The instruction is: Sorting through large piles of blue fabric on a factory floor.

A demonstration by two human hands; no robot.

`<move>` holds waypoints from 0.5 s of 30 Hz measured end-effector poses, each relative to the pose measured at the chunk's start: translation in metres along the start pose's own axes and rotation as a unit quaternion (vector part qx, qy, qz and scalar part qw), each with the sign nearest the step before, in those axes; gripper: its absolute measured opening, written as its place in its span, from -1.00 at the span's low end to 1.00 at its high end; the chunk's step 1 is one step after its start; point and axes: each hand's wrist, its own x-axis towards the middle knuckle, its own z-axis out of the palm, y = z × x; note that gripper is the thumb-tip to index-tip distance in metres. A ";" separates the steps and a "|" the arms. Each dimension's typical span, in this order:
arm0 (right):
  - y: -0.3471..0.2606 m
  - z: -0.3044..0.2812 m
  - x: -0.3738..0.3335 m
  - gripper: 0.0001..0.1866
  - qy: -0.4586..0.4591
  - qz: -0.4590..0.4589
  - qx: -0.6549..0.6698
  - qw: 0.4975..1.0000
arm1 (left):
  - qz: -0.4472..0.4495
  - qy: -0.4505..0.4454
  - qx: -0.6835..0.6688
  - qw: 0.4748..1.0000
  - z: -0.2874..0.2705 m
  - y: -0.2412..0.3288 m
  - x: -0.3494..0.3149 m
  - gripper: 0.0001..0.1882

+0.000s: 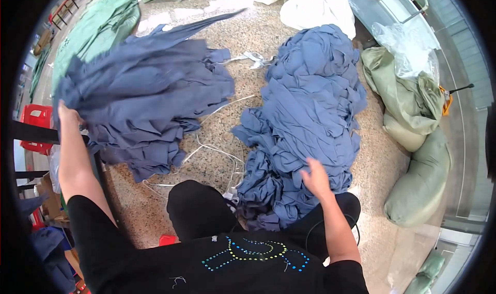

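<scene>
My left hand is closed on the edge of a dark blue cloth piece. That piece is blurred by motion and spreads over a stack of dark blue cloth pieces on my left. In part, the cloth hides my left fingers. To the right lies a long, crumpled heap of blue cloth. Over the heap's near part is my right hand, fingers apart and holding nothing that shows; whether it touches the cloth I cannot tell.
Loose white strings and a white strip bundle lie on the speckled floor between the heaps. Green sacks stand at right, white cloth at the back, green cloth at far left. A red crate is left.
</scene>
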 end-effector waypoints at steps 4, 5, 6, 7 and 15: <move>0.024 -0.023 0.025 -0.50 0.072 0.077 -0.300 0.948 | -0.064 -0.073 0.158 0.983 0.016 -0.106 0.020 -0.57; 0.031 -0.015 0.030 -0.50 0.075 0.076 -0.296 0.949 | -0.044 -0.139 0.199 0.969 0.041 -0.131 -0.017 -0.62; 0.040 -0.005 0.036 -0.58 0.008 0.141 -0.227 0.964 | -0.025 -0.210 0.239 0.948 0.067 -0.159 -0.053 -0.67; 0.050 0.003 0.041 -0.66 -0.057 0.206 -0.154 0.965 | -0.006 -0.283 0.278 0.918 0.081 -0.193 -0.100 -0.71; -0.113 0.057 0.034 -0.73 -0.082 -0.145 0.169 0.971 | -0.027 -0.583 0.564 0.584 0.075 -0.378 -0.332 -0.35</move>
